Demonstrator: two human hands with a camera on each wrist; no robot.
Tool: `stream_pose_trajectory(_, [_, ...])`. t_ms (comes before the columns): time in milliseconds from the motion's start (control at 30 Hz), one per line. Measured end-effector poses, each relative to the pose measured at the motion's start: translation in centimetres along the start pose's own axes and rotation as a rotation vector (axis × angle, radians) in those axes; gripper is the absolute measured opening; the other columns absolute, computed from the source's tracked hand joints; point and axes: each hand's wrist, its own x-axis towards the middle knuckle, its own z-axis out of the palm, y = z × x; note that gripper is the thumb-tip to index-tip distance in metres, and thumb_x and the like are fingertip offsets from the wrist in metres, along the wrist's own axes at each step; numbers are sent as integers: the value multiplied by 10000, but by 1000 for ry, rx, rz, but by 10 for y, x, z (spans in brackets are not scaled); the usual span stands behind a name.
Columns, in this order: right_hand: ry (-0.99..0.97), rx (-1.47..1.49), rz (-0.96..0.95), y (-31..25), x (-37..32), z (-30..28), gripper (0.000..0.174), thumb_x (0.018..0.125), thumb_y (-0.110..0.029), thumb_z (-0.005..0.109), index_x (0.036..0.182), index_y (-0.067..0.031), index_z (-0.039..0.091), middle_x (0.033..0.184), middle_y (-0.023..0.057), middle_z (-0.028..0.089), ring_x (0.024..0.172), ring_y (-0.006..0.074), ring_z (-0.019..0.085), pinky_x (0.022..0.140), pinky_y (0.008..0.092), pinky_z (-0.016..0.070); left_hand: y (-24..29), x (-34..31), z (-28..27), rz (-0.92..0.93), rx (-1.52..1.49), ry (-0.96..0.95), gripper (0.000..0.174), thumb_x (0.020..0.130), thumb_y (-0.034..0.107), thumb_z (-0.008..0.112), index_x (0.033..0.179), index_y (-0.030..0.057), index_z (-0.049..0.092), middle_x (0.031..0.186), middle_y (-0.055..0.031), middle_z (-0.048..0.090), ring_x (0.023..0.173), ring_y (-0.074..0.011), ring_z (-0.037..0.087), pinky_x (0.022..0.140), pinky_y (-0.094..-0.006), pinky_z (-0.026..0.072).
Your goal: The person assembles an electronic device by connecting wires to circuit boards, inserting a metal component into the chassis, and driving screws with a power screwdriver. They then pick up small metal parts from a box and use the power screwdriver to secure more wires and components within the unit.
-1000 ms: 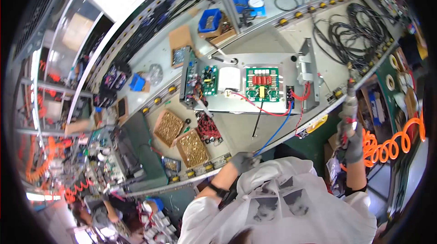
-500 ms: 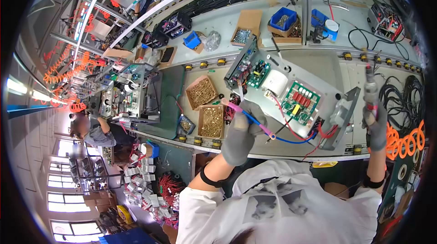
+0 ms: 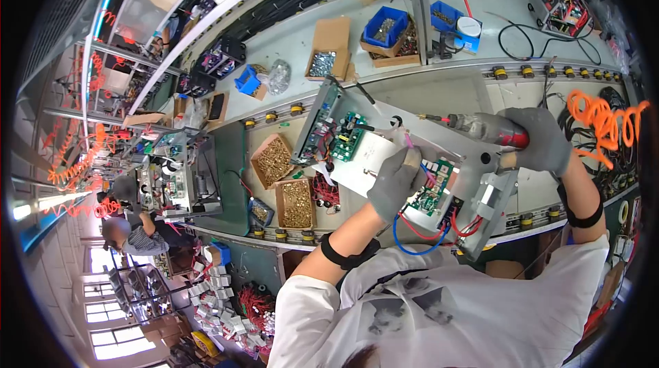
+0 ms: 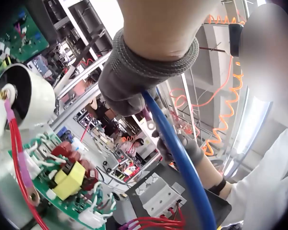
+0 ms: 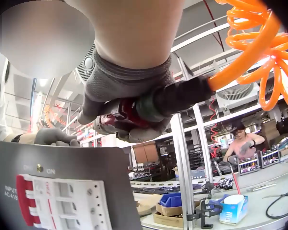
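The gloved left hand (image 3: 397, 182) is over the metal chassis (image 3: 343, 174), beside the white cylinder (image 3: 367, 158). In the left wrist view the left hand (image 4: 129, 79) pinches the blue cable (image 4: 175, 143), its ring lug near the fingertips. The gloved right hand (image 3: 542, 140) grips an air screwdriver (image 3: 480, 128) lying sideways over the chassis, its bit pointing left. In the right wrist view the right hand (image 5: 127, 96) is curled round the tool body (image 5: 134, 112). A green board (image 4: 69, 187) with red and yellow parts sits on the chassis.
Two boxes of brass parts (image 3: 295, 203) stand left of the chassis, with red wires (image 3: 325, 191) between. A coiled orange hose (image 3: 604, 121) hangs at the right. Behind are blue bins (image 3: 384, 27) and a box of screws (image 3: 321, 64). A breaker panel (image 5: 62, 201) stands upright near the right hand.
The right hand has brought the screwdriver leftward over the chassis and turned it sideways. The left hand has lifted the blue cable from the near edge to beside the white cylinder. The chassis sits more tilted.
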Motion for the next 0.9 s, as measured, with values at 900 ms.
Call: stream_pose_trajectory(900, [-186, -239, -195, 12, 63, 26, 548, 562, -441, 756, 983, -129, 593, 754, 89, 611, 749, 303, 605, 670, 418, 461, -58, 14, 9, -29, 70, 239, 308, 974, 245, 384, 980, 15, 588, 664, 2, 480, 579, -84, 409, 529, -240, 356])
